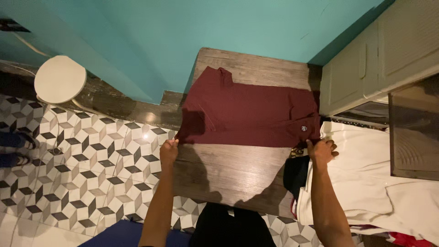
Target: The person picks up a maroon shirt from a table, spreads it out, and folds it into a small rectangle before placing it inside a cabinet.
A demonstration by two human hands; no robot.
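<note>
A: Entry, head view, near edge first. Lower centre of the frame: both forearms reach up over a wooden table (228,171). A dark garment (296,176) hangs off the table's right edge, just below the right hand.

B: Hand states?

A: Left hand (168,151), centre-left — fingers pinched closed on the near-left corner of the maroon polo shirt (249,110). Right hand (322,151), centre-right — closed on the near-right corner, by the small round chest emblem. Both grasp cloth; neither is loose.

B: Shirt position?

A: Spread flat across the upper half of the table, folded lengthwise, collar end toward the upper left of the tabletop, near edge taut between the two hands.

B: Step in hand?

A: My reading: mid-fold, with the near edge held and squared. A following move would need both corners kept level and even tension, or the layers skew.

B: Surroundings, farther out?

A: Right of the frame, a white cloth (366,174) lies draped beside the table; above it, cream cabinet doors (361,68). Left, patterned floor tiles (82,160) and a round white stool (60,79). Far back, a teal wall (183,27).
</note>
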